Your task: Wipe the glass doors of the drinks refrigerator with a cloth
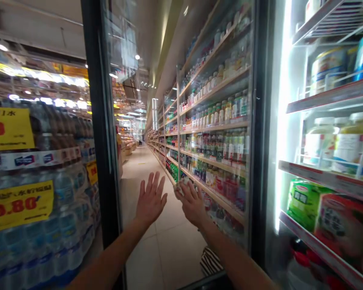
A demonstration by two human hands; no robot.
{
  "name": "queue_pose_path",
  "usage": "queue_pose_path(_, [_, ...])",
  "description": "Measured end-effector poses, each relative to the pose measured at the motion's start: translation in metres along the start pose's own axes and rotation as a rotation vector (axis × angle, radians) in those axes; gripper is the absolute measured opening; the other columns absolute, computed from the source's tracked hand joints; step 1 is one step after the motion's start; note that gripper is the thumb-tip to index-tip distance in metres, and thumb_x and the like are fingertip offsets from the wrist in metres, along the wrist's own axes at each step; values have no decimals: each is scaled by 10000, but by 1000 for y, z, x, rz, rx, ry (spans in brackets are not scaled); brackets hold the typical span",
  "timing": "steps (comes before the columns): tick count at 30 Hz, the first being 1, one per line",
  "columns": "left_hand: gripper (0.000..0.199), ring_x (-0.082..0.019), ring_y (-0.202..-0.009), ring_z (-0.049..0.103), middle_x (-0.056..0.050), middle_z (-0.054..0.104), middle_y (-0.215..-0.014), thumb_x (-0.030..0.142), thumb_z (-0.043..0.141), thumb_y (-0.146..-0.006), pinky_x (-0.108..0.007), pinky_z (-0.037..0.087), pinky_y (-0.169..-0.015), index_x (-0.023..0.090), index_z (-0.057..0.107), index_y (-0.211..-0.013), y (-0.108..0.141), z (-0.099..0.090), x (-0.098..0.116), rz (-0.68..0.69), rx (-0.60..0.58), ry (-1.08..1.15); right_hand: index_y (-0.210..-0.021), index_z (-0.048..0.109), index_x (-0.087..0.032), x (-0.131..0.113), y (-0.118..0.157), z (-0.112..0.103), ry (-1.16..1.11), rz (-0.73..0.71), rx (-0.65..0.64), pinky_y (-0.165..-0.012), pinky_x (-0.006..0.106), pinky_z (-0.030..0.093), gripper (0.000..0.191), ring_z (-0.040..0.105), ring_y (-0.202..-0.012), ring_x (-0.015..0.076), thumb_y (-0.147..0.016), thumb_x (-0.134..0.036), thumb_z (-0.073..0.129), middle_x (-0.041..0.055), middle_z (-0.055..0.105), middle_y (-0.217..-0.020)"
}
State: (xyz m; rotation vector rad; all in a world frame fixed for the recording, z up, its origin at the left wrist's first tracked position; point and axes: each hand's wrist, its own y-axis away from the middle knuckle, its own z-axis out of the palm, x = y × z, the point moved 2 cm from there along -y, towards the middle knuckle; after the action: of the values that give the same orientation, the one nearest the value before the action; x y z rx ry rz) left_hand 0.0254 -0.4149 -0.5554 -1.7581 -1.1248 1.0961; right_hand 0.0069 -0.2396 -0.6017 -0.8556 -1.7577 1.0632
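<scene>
A glass cooler door (139,249) with a black frame stands swung out in front of me. My left hand (151,198) is open before the pane, fingers stretched upward and holding nothing. Whether its palm rests on the glass I cannot tell. Just right of it, my right hand (193,204) has its fingers over a small crumpled cloth (178,191), pale with a mottled pattern, held at the pane. Most of the cloth is hidden under the fingers.
The lit cooler on the right has shelves (326,175) with bottles (319,141) and green and red packs (308,201). Stacked water bottles (42,233) with yellow price signs (21,205) stand left. Shelved drinks and an aisle show in the pane. A black-and-white striped item (211,259) appears low.
</scene>
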Motion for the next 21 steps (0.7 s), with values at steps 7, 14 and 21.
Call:
queue_pose_path(7, [512,-265,-1363,222,-130,382,-1405,369,473,-843,-480,143,-1105,155,447,-1307,26,10,2,24,-16,12,-1300,467,-220,94,63,-12,143,493,15,-1043,540,217,477,224,-1344,296,-828,-206,403,118,395,-1386])
queue_pose_path(14, [530,-270,-1366,208,-136,359,-1417,357,485,-837,-492,130,-1104,145,427,-1320,29,11,5,5,-39,48,-1339,413,-149,93,74,-13,131,798,65,-995,558,287,491,226,-1343,314,-865,-243,323,184,405,-1359])
queue_pose_path(21, [526,-259,-1366,215,-122,356,-1423,351,494,-828,-467,136,-1109,161,438,-1315,40,3,1,59,-84,46,-1318,431,-321,-36,27,12,-38,66,-71,-1113,491,33,581,107,-1388,241,-767,-141,478,0,400,-1408])
